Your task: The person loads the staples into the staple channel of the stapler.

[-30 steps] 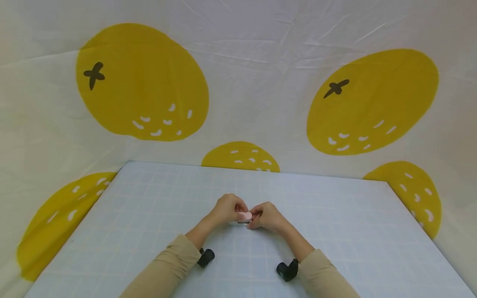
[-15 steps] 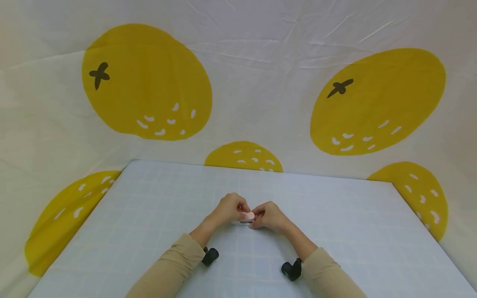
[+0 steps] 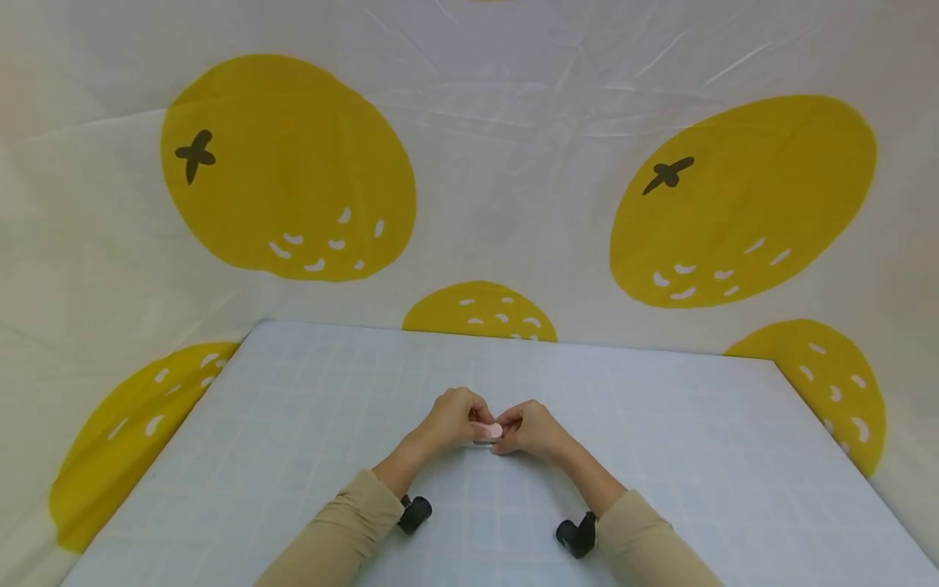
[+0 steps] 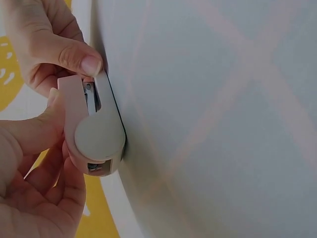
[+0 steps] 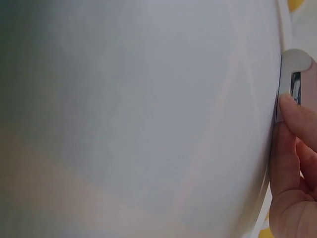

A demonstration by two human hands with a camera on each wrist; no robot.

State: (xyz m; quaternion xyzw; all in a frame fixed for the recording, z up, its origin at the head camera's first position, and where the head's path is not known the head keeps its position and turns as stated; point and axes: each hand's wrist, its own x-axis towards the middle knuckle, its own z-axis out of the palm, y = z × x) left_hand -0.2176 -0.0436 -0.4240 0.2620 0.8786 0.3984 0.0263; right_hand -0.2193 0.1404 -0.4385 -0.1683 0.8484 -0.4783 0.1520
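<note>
A small pink and white stapler point(image 3: 487, 432) is held between both hands at the middle of the table. In the left wrist view its pink arm stands apart from the white base, with metal showing in the gap; a round white disc point(image 4: 100, 136) covers the hinge. My left hand point(image 3: 453, 417) grips the pink arm, thumb on it and the other fingers curled behind. My right hand point(image 3: 534, 429) pinches the base at the end away from the hinge, its thumb point(image 5: 292, 111) on the inner side. The base lies right along the tabletop in both wrist views.
The table point(image 3: 337, 367) has a pale cloth with a faint check pattern. Behind and around it hangs a white sheet point(image 3: 506, 179) printed with big yellow fruit. A black camera point(image 3: 415, 515) sits at the left wrist, another camera point(image 3: 575, 535) at the right.
The head view has shifted slightly, moving the whole scene a little right and down. Both hands keep their hold on the stapler, with hardly any other movement.
</note>
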